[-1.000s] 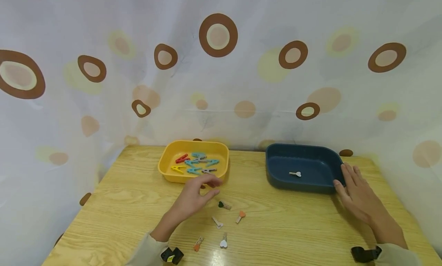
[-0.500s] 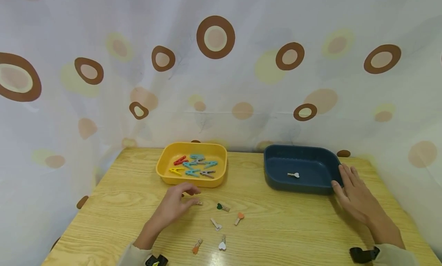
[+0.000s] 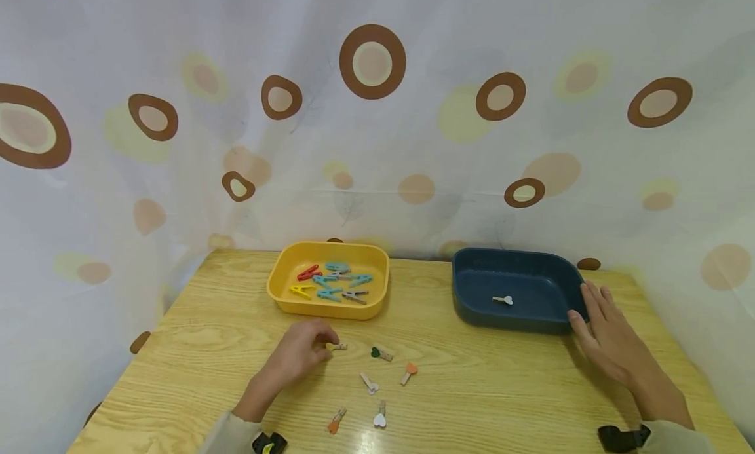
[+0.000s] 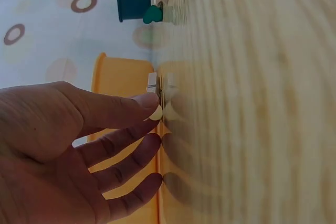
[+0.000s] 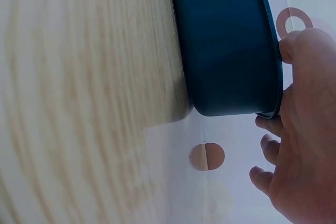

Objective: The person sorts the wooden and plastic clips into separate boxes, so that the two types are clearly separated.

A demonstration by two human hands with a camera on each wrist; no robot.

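My left hand (image 3: 297, 350) is down on the table, thumb and forefinger at either side of a small wooden clothespin with a yellow heart (image 3: 332, 346). In the left wrist view the thumb tip overlaps that clothespin (image 4: 153, 81), and the other fingertips stand at the tabletop. My right hand (image 3: 610, 339) rests against the right end of the dark blue tray (image 3: 501, 320), fingers fairly straight; the right wrist view has its thumb at the tray's rim (image 5: 280, 77). One wooden clothespin with a white heart (image 3: 503, 300) lies in this tray.
A yellow tray (image 3: 327, 309) behind my left hand holds several plastic clips, blue, red, yellow and grey. Loose on the table are heart clothespins: green (image 3: 381, 354), orange (image 3: 409, 373), white (image 3: 380, 415), another white (image 3: 369, 383) and another orange (image 3: 337, 420). A patterned curtain (image 3: 377, 146) hangs behind.
My left hand has drawn back from in front of the yellow tray toward the left, and its thumb and forefinger have closed in on the yellow-heart clothespin. The right hand stays at the blue tray.
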